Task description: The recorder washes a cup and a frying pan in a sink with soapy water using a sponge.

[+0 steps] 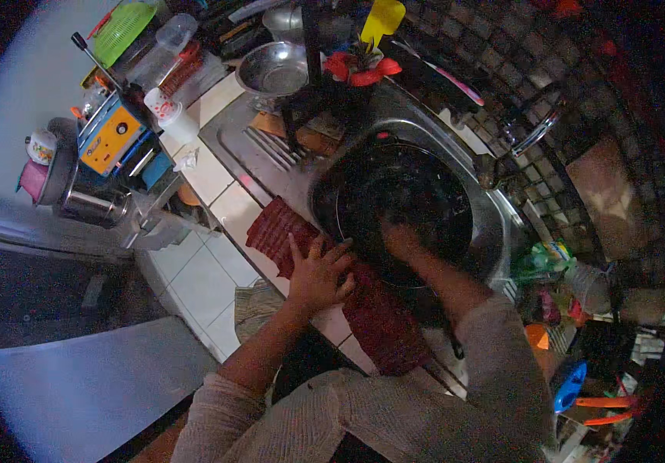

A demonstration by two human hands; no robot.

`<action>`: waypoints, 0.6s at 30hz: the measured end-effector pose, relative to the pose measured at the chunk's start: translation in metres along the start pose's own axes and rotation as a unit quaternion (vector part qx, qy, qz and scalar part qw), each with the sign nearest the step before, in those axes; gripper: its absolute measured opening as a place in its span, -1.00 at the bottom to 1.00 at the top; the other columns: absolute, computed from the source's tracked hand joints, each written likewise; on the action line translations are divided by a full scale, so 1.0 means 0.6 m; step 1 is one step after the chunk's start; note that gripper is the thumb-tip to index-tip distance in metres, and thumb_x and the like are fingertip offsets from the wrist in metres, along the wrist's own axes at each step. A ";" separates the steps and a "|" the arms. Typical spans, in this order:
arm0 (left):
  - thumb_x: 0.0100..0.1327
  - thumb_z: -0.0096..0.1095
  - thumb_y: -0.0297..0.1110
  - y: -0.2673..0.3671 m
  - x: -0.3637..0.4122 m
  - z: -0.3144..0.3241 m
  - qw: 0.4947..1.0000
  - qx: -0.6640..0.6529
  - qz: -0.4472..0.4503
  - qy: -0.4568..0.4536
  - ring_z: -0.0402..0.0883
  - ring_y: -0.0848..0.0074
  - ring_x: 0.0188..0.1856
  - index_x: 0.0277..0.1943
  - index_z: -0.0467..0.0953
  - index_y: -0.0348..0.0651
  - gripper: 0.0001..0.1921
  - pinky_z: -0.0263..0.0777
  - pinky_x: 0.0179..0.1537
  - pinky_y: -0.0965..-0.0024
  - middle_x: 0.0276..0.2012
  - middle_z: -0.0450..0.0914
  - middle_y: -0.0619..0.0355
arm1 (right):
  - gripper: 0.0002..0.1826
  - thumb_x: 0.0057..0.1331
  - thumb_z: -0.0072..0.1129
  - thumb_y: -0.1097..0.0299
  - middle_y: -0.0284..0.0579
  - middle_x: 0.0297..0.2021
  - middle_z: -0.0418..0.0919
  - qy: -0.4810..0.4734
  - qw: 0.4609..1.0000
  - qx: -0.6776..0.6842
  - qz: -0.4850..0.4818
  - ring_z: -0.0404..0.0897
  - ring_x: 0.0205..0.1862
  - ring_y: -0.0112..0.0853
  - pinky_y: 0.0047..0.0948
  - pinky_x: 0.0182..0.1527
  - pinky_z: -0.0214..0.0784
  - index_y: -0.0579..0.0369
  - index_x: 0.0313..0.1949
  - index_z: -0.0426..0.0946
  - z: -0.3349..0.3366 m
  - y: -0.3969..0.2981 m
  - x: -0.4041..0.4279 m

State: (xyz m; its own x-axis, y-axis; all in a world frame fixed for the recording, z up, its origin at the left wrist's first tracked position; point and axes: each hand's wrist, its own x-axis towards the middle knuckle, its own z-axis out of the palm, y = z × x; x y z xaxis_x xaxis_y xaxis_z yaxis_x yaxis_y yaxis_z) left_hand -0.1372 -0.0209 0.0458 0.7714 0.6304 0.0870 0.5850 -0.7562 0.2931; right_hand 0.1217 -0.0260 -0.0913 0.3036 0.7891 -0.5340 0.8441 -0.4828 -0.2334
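A dark red cloth (387, 330) lies along the tiled counter edge in front of the sink. My left hand (319, 278) rests on it with the fingers spread, beside the rim of a large round black pan (448, 231). The pan sits in the steel sink basin (497, 243). My right hand (400, 238) reaches down into the pan; its fingers are blurred and dark, so what they touch cannot be made out. The pan's inside is mostly in shadow.
A steel bowl (277, 68) stands by the drainboard (234, 136). The faucet (535, 136) is beyond the sink. A green plastic bottle (543, 257) and blue and orange utensils lie at the right. White cups (176, 118) stand near an orange-and-blue box (113, 136) at the left.
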 end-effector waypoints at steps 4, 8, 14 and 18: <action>0.17 -0.08 0.06 -0.001 0.009 -0.002 1.000 -0.008 0.012 -0.006 0.14 0.12 0.28 0.04 0.48 0.11 -0.56 -0.48 0.16 -0.53 0.15 0.38 0.26 | -0.60 0.35 -0.29 0.17 0.20 -0.10 0.47 0.042 0.991 -0.079 -0.099 0.49 -0.09 0.08 0.06 -0.04 0.31 0.04 0.06 0.37 -0.031 0.050 -0.076; 0.15 0.00 0.00 0.001 0.014 -0.006 1.000 -0.025 0.009 -0.007 0.15 0.15 0.27 0.04 0.49 0.10 -0.58 -0.47 0.16 -0.53 0.13 0.39 0.26 | -0.64 0.35 -0.23 0.16 0.16 -0.30 0.56 0.155 0.955 -0.195 -0.161 0.58 -0.27 0.01 0.02 -0.23 0.40 0.12 -0.15 0.48 -0.043 0.124 -0.011; 0.11 0.05 -0.03 0.000 0.012 -0.006 0.999 -0.038 -0.007 0.002 0.17 0.20 0.26 -0.02 0.52 0.07 -0.60 -0.46 0.16 -0.52 0.11 0.42 0.26 | -0.68 0.30 -0.14 0.24 0.11 -0.42 0.57 0.363 0.917 -0.103 -0.128 0.60 -0.39 -0.02 -0.01 -0.33 0.42 0.17 -0.08 0.43 -0.053 0.096 0.109; 0.09 0.07 -0.04 0.002 0.014 -0.011 0.999 -0.039 0.001 0.007 0.18 0.19 0.26 -0.02 0.52 0.06 -0.59 -0.45 0.17 -0.51 0.11 0.41 0.27 | -0.67 0.25 -0.07 0.28 0.14 -0.43 0.56 0.261 0.955 -0.140 0.000 0.59 -0.42 -0.05 -0.04 -0.34 0.42 0.15 -0.03 0.42 -0.058 0.063 0.127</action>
State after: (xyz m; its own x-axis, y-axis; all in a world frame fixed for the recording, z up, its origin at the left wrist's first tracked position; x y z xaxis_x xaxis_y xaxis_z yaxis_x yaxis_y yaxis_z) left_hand -0.1316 -0.0151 0.0530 0.7690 0.6313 0.1005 0.5616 -0.7423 0.3656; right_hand 0.1923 0.0291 -0.1128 0.4201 0.9066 -0.0389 0.9074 -0.4191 0.0326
